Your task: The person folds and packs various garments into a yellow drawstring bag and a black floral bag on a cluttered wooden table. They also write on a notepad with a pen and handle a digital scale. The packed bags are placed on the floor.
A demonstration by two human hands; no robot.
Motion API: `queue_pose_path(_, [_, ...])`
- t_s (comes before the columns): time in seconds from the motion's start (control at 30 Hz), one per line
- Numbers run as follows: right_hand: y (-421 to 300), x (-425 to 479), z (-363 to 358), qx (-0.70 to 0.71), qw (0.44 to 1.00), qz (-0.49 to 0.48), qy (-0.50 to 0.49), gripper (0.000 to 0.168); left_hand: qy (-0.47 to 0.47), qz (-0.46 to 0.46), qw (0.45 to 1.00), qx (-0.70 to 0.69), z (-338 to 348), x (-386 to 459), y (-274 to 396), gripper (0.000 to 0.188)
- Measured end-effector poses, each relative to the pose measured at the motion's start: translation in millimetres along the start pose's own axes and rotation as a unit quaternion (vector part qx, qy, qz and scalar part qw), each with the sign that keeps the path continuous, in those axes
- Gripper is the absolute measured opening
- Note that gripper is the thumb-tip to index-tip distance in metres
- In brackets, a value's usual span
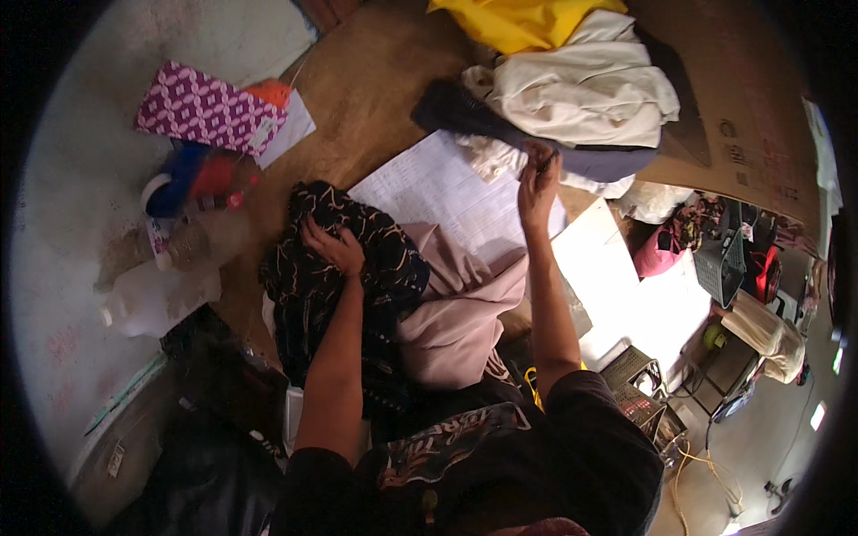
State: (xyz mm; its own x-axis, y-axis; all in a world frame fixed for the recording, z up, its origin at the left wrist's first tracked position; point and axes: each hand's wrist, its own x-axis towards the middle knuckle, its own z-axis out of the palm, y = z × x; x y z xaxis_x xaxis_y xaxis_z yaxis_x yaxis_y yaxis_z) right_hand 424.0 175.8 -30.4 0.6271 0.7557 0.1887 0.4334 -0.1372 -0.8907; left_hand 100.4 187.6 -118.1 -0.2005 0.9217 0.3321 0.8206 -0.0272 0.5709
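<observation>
My left hand [335,246] lies on a bunched black cloth [382,234] with a pale, squiggly pattern, its thumb and fingers apart. A dusty-pink cloth [462,315] spreads beside it, towards my right forearm. My right hand [539,177] is at the near edge of a pile of clothes, its fingers curled against a dark grey-blue cloth [603,163]; whether they grip it is hard to see. White lacy fabric [495,159] shows just left of that hand. Higher in the pile are a cream garment [583,94] and a yellow cloth [529,23].
Sheets of paper with writing [436,191] lie on the brown surface between the cloths. A purple patterned box [211,110] and a translucent plastic jug [161,298] stand at left. A large cardboard panel [751,134] rises at right, with plastic baskets [720,258] beyond it.
</observation>
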Motion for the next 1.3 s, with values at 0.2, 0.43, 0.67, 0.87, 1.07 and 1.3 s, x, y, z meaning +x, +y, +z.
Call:
queue_pose_path(0.2, [-10,91,-17,-0.266,0.951,-0.097,-0.125,0.048,-0.106,-0.094,0.99,0.003,-14,16,9,0.063])
queue_pose_path(0.43, [-90,73,-4,0.083,0.992,0.036,0.089,0.016,-0.176,0.111,0.977,0.05,-63,48,115,0.093])
queue_pose_path(0.67, [-266,-94,-77,0.325,0.878,-0.041,-0.349,0.027,-0.42,0.161,0.875,-0.178,-30,-33,159,0.089])
queue_pose_path(0.87, [-232,-67,-112,0.462,0.734,0.128,-0.481,0.022,-0.67,0.123,0.723,-0.116,-206,-18,132,0.074])
queue_pose_path(1.07, [-16,22,-59,-0.24,0.947,0.158,-0.143,0.064,-0.401,-0.117,0.89,-0.182,-340,94,191,0.061])
queue_pose_path(1.3, [27,24,-45,-0.187,0.973,0.1,0.087,0.028,-0.568,-0.107,0.808,0.112,-258,-11,52,0.09])
